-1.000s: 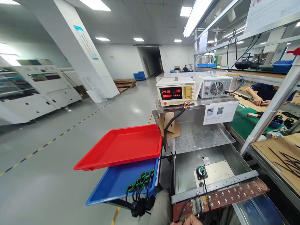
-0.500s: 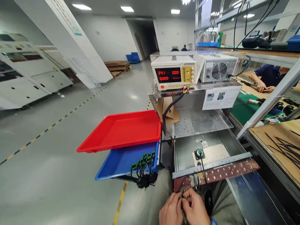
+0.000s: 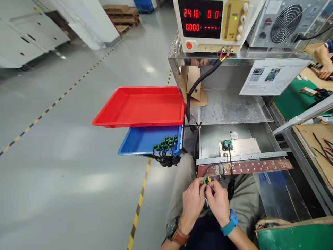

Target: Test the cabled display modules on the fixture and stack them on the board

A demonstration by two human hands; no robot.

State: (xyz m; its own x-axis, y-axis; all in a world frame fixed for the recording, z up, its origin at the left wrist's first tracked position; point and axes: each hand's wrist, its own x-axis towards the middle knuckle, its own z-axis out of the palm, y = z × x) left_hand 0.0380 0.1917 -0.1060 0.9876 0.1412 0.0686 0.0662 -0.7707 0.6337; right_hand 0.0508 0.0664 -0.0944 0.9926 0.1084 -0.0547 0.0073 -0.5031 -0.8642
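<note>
My left hand (image 3: 194,198) and my right hand (image 3: 218,201) meet above my lap, fingertips close together. Between them they pinch a small green and yellow part (image 3: 208,179) with a bit of blue, which looks like a connector piece. The fingers hide much of it. Just beyond runs a brown strip (image 3: 262,166) dotted with metal studs, along a grey metal bar (image 3: 241,158). Behind the bar, a round green-ringed connector (image 3: 228,144) sits on a metal plate (image 3: 246,146), its black cable (image 3: 231,163) hanging over the strip toward my lap.
At left, a red tray (image 3: 145,107) overlaps a blue tray (image 3: 137,139) holding several green-tipped cable connectors (image 3: 166,142). A lit power supply (image 3: 203,21) stands on the metal shelf ahead. To the right are a wooden board (image 3: 312,146) with black wires and another person's hand (image 3: 324,66).
The view has tilted down and moved closer, so both wrists and the green mat at lower right now show. Both hands still pinch the small part, which is now more visible.
</note>
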